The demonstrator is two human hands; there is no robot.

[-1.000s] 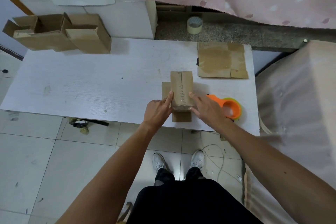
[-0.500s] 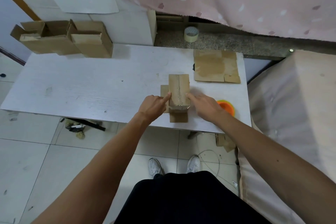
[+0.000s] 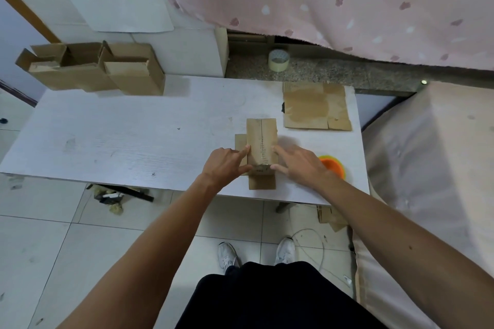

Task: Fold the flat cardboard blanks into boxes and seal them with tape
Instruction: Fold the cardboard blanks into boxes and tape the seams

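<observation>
box (image 3: 261, 141) sat on tabletop (image 3: 133, 136), just left of orange tape dispenser (image 3: 332, 167) | left hand (image 3: 227, 165), right hand (image 3: 296, 163) released, straight fingers pressed its sides | risk: uneven push could skew box, wrinkling seam tape

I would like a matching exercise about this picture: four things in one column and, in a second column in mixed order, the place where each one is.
Things
1. roll of pale tape
2. orange tape dispenser
3. flat cardboard blank
4. open folded boxes

Places
A. at the far left corner of the table
B. on the stone ledge behind the table
C. beside the right hand, near the front edge
D. at the far right corner of the table

Pairs: 1-B, 2-C, 3-D, 4-A
</observation>
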